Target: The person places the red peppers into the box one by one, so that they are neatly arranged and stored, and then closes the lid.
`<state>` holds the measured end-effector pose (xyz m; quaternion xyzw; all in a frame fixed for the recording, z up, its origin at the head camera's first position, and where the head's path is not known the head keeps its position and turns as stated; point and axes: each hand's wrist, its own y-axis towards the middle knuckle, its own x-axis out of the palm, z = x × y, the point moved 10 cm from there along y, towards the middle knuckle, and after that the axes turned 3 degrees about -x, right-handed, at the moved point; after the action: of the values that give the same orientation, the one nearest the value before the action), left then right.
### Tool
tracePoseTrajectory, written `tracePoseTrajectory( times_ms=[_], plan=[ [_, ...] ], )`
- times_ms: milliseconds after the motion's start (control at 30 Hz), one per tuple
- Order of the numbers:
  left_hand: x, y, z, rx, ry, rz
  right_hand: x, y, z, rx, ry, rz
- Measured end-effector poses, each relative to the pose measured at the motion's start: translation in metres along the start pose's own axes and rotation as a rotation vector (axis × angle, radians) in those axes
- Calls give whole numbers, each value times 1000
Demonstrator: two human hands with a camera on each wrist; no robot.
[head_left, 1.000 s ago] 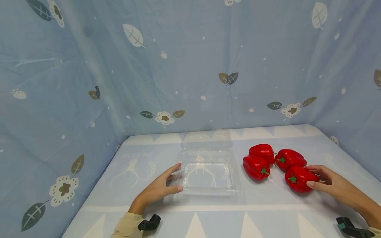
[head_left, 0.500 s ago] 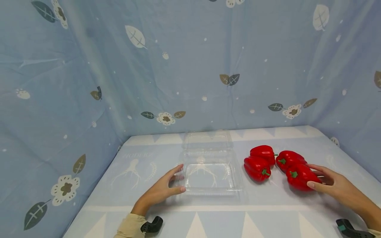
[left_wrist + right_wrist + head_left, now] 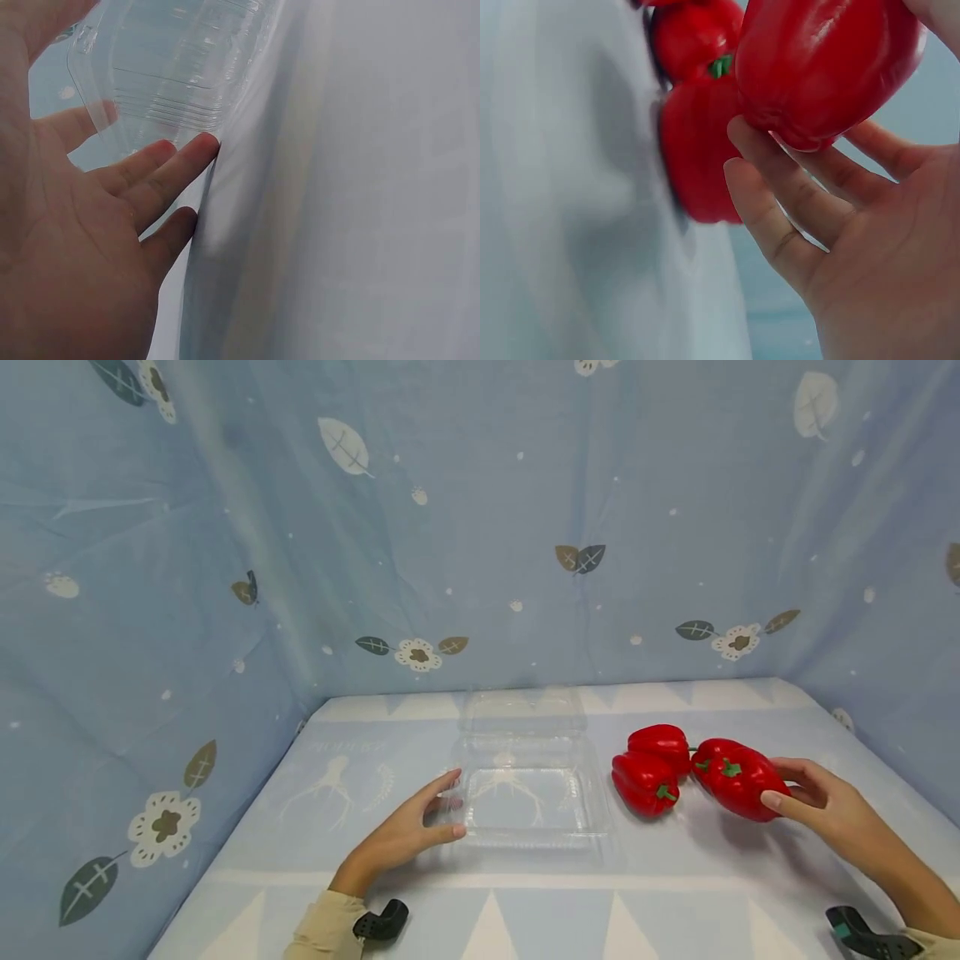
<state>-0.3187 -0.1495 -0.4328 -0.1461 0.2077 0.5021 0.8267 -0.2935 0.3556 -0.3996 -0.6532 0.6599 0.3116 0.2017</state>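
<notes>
In the head view my right hand point(image 3: 825, 802) pinches a red bell pepper point(image 3: 750, 789) between thumb and fingers, its green stem facing left. The right wrist view shows this bell pepper point(image 3: 821, 67) raised off the table, with the fingers spread under and behind it. Another red pepper point(image 3: 711, 752) lies partly hidden behind it. My left hand point(image 3: 405, 835) is at the left side of a clear plastic clamshell box point(image 3: 525, 839), thumb by its front corner. In the left wrist view, nearly straight fingers point(image 3: 161, 187) rest against the box's wall point(image 3: 169, 112).
Two more red peppers, one in front point(image 3: 645, 785) and one behind point(image 3: 660, 745), lie together right of the box. The box's lid point(image 3: 521, 710) lies folded back toward the rear cloth wall point(image 3: 480, 568). A patterned cloth covers the table point(image 3: 555, 918).
My right hand has lifted the nearest pepper up off the table, so it now overlaps the one behind. The left hand stays at the box's side.
</notes>
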Motion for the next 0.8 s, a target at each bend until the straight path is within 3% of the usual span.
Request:
tracePoseTrajectory(
  times_ms=[333, 533, 800],
  plan=[
    [-13, -4, -1, -17, 4, 27, 6, 23, -53, -163, 39, 15],
    [-5, -1, -3, -23, -10, -13, 12, 29, -77, -255, 78, -3],
    [0, 1, 0, -8, -4, -9, 29, 48, -101, -245, 120, -56]
  ],
)
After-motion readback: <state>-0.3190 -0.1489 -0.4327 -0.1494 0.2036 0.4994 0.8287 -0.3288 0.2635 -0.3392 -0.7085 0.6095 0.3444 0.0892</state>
